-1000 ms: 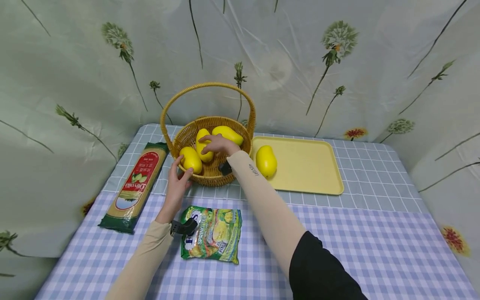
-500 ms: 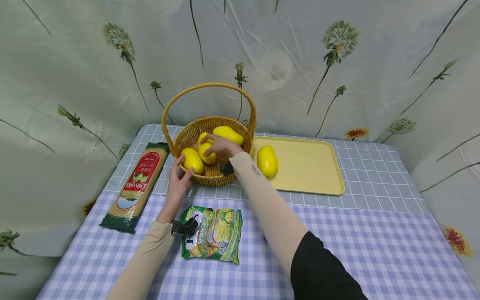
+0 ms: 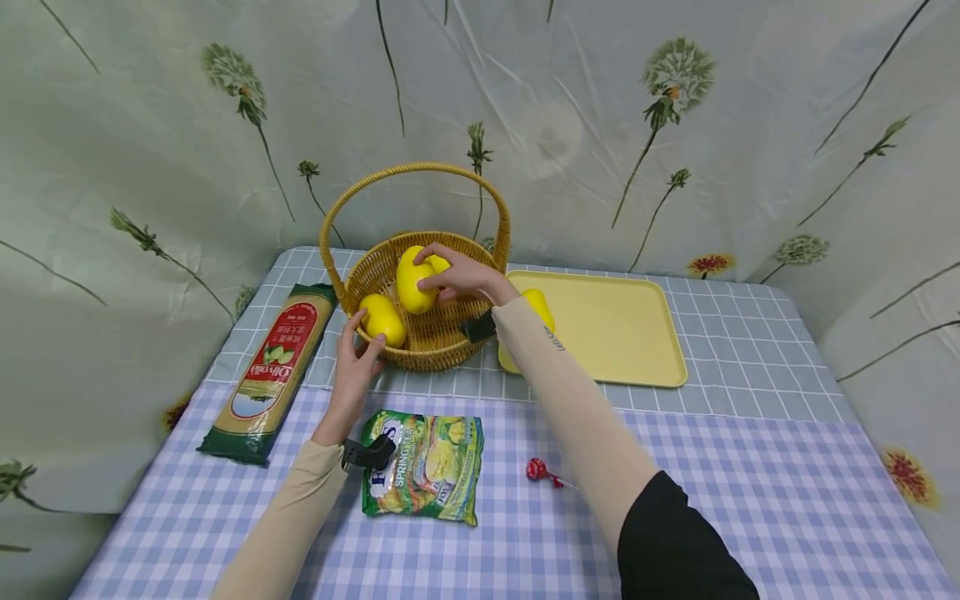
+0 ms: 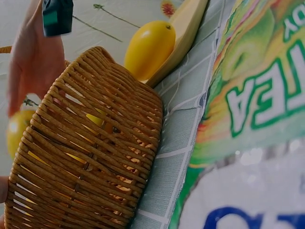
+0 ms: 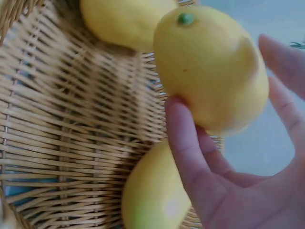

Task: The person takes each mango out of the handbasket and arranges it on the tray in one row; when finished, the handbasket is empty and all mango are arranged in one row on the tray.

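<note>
My right hand pinches a yellow mango between thumb and fingers, raised over the wicker basket. The right wrist view shows this mango with its green stem end turned to the camera. At the basket's front left, my left hand holds the rim, thumb and index finger spread beside another mango lying inside. A further mango at the basket's back is partly covered by the right hand. My left hand is almost wholly outside the left wrist view.
A yellow tray stands right of the basket, bearing a mango half hidden by my sleeve. Left lies a spaghetti pack. In front are a green candy bag and a red lollipop. The basket's handle arches overhead.
My right hand has taken hold of the middle mango and lifted it slightly, while the forearm shifted right, uncovering the lollipop and covering part of the tray's mango. My left hand stays put.
</note>
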The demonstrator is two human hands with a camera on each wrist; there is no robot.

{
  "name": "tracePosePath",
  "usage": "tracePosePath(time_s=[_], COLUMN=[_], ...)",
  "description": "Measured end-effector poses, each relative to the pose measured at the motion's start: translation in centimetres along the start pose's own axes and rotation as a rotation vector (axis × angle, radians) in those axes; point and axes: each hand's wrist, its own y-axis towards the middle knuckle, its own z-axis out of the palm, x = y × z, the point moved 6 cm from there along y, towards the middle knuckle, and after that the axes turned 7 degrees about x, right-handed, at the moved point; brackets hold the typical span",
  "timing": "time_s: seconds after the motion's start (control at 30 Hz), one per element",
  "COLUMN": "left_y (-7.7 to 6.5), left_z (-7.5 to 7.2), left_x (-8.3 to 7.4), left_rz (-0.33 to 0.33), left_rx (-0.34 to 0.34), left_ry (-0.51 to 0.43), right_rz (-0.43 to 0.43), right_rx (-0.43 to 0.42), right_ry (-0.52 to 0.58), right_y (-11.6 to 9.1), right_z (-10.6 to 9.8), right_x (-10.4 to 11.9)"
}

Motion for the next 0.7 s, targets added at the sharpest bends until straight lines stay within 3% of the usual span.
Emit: tracePosePath(time_s=[0.1, 0.37, 0.7], left_y=[0.1, 1.4, 1.3], left_z=[0.1, -0.5, -0.6], left_x=[-0.1, 2.2, 2.4], left_rz=[-0.001, 0.027, 0.029], left_rx=[-0.001, -0.014, -0.002], left_ry=[-0.008, -0.003, -0.01], right_rz=[-0.049, -0.181, -0.208], right_rx=[-0.02, -0.023, 0.024], right_ry=[0.02, 0.056, 0.155], right_y=[-0.9, -4.8, -11.2], right_z=[-0.6, -1.5, -3.8], right_x=[0.5, 0.6, -2.2])
